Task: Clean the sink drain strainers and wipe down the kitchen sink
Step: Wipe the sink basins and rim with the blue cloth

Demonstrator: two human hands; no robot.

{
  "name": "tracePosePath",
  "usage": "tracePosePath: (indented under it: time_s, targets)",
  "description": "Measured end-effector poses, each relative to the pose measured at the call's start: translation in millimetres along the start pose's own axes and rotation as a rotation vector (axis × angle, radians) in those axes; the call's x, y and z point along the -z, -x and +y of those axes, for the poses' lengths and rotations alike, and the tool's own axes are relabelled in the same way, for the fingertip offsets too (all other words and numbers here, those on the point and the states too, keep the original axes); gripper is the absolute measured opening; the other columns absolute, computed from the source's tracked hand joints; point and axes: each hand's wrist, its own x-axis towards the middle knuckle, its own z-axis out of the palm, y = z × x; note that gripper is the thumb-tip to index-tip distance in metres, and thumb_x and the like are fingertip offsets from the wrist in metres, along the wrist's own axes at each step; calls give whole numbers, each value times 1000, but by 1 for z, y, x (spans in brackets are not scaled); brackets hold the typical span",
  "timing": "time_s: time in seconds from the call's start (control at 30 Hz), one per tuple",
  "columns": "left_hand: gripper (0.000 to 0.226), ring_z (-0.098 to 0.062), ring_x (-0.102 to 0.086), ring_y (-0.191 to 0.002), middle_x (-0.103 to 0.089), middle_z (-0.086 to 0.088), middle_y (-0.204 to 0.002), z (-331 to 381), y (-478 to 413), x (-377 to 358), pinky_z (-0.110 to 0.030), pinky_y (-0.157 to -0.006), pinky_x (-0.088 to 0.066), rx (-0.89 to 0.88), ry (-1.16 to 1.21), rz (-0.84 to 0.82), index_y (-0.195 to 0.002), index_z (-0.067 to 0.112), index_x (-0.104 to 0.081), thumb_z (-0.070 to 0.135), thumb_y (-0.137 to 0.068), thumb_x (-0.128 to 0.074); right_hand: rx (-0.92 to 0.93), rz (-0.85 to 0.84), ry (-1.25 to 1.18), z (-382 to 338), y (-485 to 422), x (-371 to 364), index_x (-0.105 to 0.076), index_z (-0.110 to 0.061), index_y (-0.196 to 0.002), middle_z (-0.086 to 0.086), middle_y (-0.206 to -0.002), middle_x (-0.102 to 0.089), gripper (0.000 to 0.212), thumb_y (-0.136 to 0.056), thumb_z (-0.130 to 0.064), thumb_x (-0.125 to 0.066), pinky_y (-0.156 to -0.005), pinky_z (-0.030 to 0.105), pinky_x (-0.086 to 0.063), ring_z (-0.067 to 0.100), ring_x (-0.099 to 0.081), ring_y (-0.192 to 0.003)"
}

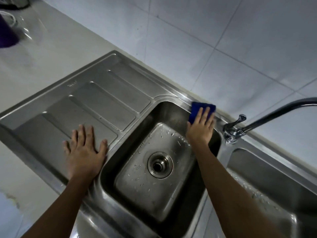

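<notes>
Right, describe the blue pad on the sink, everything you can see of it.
The blue pad is deep blue, flat and roughly rectangular; sponge or cloth, I cannot tell. It lies on the back rim of the sink, seemingly lapping onto the basin's rear wall, left of the tap. The right hand presses on it with straight fingers, hiding its nearer part.

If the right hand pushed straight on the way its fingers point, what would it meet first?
Probably the tiled wall just behind the sink rim: the right hand presses the blue sponge flat on that rim, fingers aimed at the wall.
</notes>
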Motion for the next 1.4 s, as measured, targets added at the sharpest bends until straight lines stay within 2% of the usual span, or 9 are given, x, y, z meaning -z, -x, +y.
tracePosePath:
  time_s: [0.13,0.27,0.5,0.67,0.9,1.03,1.2,1.27,1.4]
  targets:
    - [78,-20,3,-146,1,-2,-159,2,0,2,-44,-118,3,3,0,-2,-151,22,-6,65,-85,-6,-218,-75,-112,32,26,4,13,-1,-149,23,-157,15,85,-97,-58,-22,-120,46,-5,40,-6,-146]
    - [78,-20,4,-146,3,-2,-159,3,2,1,-45,-117,3,1,-10,-10,-151,21,-4,64,-85,-5,-329,-96,-289,-2,14,19,14,2,-148,24,-157,17,91,-94,-65,-16,-119,48,1,41,3,-146]
    - [79,-20,3,-147,1,-2,-159,5,0,0,-45,-118,3,29,6,-3,-151,22,-4,64,-84,-6,162,-29,-193,-101,-17,26,6,-8,-152,16,-159,15,77,-97,-59,-9,-121,46,3,36,15,-146]
    - [80,-18,3,-146,1,0,-159,2,-2,0,-42,-117,4,13,7,11,-151,25,-2,68,-83,-3,359,-13,-107,-138,-51,37,2,-14,-154,10,-160,12,70,-98,-56,-8,-119,47,6,31,13,-147]
    - [77,-16,5,-146,2,1,-159,0,0,1,-42,-118,3,19,38,21,-150,28,-3,68,-84,-4,174,86,-111,-69,-38,12,11,-17,-152,5,-160,16,64,-101,-42,-18,-120,53,1,31,14,-147]
    - [79,-18,6,-146,6,0,-158,1,-2,2,-42,-116,6,35,14,10,-151,26,0,67,-84,-4,77,94,-117,-33,-16,9,0,-14,-154,8,-162,3,62,-101,-29,-28,-120,53,-2,35,6,-148]
    - [78,-11,13,-143,7,4,-157,-11,4,19,-36,-115,12,-51,189,-81,-150,24,5,65,-87,-16,398,-6,-188,-109,-33,35,-13,-18,-154,5,-162,-8,54,-103,-30,-26,-120,50,-7,32,-2,-148]
    - [73,-9,13,-141,1,2,-158,-31,14,30,-37,-115,13,-55,122,-37,-151,23,-1,61,-89,-11,514,-88,-231,-153,-35,44,-14,-20,-154,3,-162,-8,53,-103,-30,-24,-120,48,-7,32,-3,-148]
    - [81,-17,10,-144,-1,-5,-158,-73,46,42,-40,-116,10,162,94,95,-150,13,-9,59,-84,-1,751,-110,-196,-212,3,43,-13,-19,-153,2,-162,-9,53,-103,-31,-25,-120,47,-6,32,-5,-148]
